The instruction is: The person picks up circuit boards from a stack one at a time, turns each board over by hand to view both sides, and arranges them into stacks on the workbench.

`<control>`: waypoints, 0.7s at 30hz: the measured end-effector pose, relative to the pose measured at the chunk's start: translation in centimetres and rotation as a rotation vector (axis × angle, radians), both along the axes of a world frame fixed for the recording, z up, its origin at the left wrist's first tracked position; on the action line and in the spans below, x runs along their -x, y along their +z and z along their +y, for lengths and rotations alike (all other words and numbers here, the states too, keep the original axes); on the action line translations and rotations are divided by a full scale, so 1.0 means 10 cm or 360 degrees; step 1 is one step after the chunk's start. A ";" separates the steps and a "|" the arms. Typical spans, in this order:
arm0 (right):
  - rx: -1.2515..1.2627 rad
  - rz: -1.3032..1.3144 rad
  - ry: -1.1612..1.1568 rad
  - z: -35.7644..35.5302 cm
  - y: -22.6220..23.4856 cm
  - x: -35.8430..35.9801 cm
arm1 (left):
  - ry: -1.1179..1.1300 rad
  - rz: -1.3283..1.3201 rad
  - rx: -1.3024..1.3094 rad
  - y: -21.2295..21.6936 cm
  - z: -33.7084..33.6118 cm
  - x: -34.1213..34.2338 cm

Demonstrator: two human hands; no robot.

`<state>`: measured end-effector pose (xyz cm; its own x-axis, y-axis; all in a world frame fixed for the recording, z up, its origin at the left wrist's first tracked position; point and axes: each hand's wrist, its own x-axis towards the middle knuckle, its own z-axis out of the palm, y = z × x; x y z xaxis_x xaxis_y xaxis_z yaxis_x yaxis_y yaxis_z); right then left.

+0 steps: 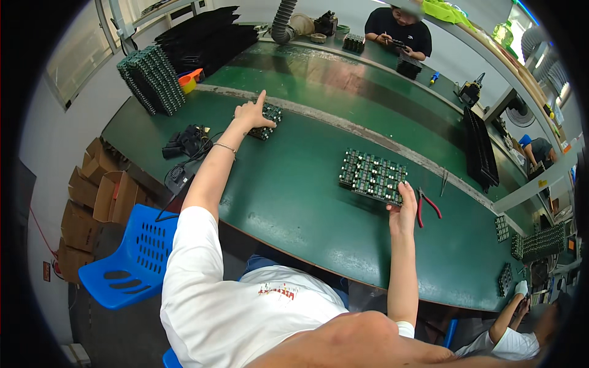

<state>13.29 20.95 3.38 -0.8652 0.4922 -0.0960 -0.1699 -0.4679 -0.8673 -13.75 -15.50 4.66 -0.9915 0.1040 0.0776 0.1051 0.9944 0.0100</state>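
On the green workbench, my left hand (250,116) reaches far forward to a small stack of green circuit boards (272,113). Its index finger and thumb are spread, with part of the stack showing between them. The other fingers are partly hidden, and a firm grip cannot be made out. My right hand (403,211) grips a larger panel of circuit boards (373,175) by its near right corner, thumb on top. The panel is tilted, its near edge seeming raised off the bench. Red-handled pliers (426,207) lie just right of that hand, with tweezers (444,181) beyond.
A tall stack of boards (150,80) stands at the far left beside black sheets (205,43) and a yellow-orange tape dispenser (191,80). A black corded device (186,142) lies left. A blue chair (132,257) and cardboard boxes (83,221) are below. Co-workers sit across and right.
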 end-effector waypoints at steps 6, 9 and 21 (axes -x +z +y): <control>0.0004 -0.0006 0.0023 0.00 -0.01 0.02 | 0.0035 -0.0084 0.0063 -0.04 0.01 0.00; 0.0005 -0.0019 0.0021 -0.01 -0.03 0.03 | 0.0043 -0.0086 0.0105 0.00 0.03 -0.02; 0.0007 -0.0065 0.0014 -0.01 -0.06 0.04 | 0.0017 -0.0065 0.0165 -0.06 0.00 -0.10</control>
<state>12.84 20.88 2.74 -0.8648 0.4840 -0.1338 -0.1300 -0.4731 -0.8714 -12.76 -15.46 4.06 -0.9948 0.0987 0.0267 0.0960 0.9914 -0.0891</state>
